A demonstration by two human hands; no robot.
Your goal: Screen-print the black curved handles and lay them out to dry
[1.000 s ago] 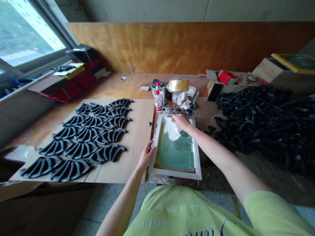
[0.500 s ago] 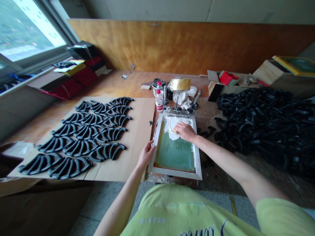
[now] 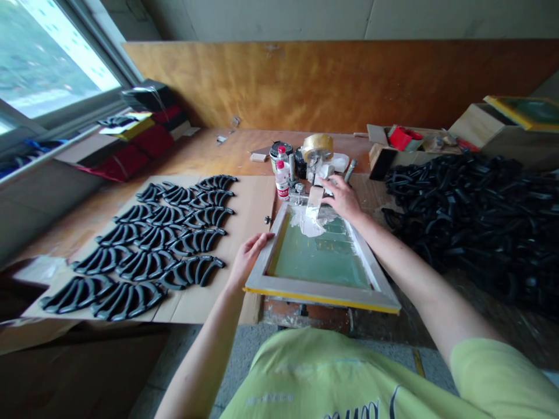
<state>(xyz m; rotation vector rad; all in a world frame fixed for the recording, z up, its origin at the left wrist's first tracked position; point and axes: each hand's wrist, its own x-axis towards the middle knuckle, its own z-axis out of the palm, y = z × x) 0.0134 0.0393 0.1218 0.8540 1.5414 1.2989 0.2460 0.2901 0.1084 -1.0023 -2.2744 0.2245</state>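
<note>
— Far left? Rows of black curved parts point(image 3: 148, 244) laid out on cardboard point(image 3: 244, 233).
— Next? Left hand point(image 3: 247, 256) gripping the left edge of the frame point(image 3: 323, 294), near end tilted up off the table.
— Then? Right hand point(image 3: 345, 198) closed on a scraper point(image 3: 314, 203), blade down in white paste at the far end.
— Far right? Heap of black parts point(image 3: 471, 215).

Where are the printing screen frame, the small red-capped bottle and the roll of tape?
printing screen frame point(image 3: 321, 292): head view, near wooden edge.
small red-capped bottle point(image 3: 282, 178): head view, its body.
roll of tape point(image 3: 317, 145): head view, outer side.
</note>
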